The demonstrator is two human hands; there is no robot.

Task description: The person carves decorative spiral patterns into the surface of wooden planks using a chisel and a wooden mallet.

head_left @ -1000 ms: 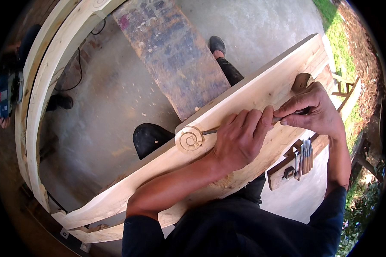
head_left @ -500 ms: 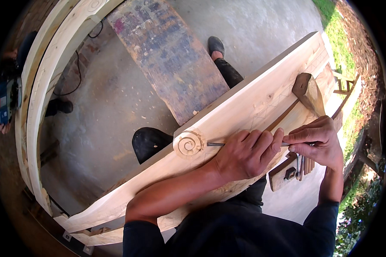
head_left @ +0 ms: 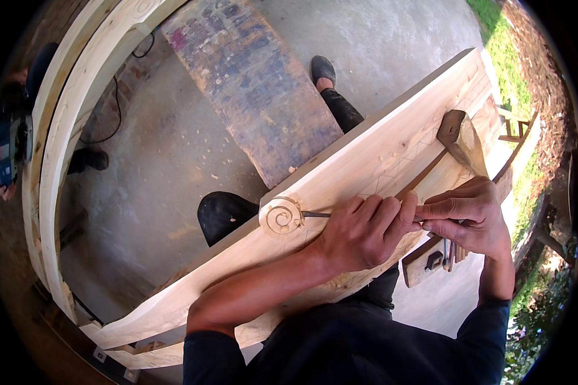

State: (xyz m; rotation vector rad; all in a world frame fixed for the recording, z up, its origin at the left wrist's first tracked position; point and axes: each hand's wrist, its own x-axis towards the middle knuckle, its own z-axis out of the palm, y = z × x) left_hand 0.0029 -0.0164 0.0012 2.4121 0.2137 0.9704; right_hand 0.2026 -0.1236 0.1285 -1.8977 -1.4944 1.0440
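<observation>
A carving chisel [head_left: 315, 214] lies low over the pale wooden beam [head_left: 359, 170], its tip at the right side of a carved spiral [head_left: 282, 216]. Around its shaft wrap the fingers of my left hand [head_left: 365, 234], and the left forearm lies along the beam. Farther back, my right hand [head_left: 464, 215] pinches the chisel's rear end between thumb and fingers, close beside the left hand. The rear part of the tool is mostly hidden by the fingers. Pencilled zigzag lines run along the beam's face. A wooden mallet [head_left: 464, 138] rests on the beam beyond my right hand.
Below the right hand, a wooden rack [head_left: 424, 264] holds several tools. A paint-stained plank [head_left: 253, 90] meets the beam's far side. At far left, a person's hand [head_left: 6, 192] is on a blue power tool [head_left: 5, 154] beside curved timbers [head_left: 48, 160]. A cable [head_left: 119, 109] crosses the floor.
Both hands have shifted slightly left with the chisel, and its tip now reaches the spiral's edge. The mallet and beam stay put.
</observation>
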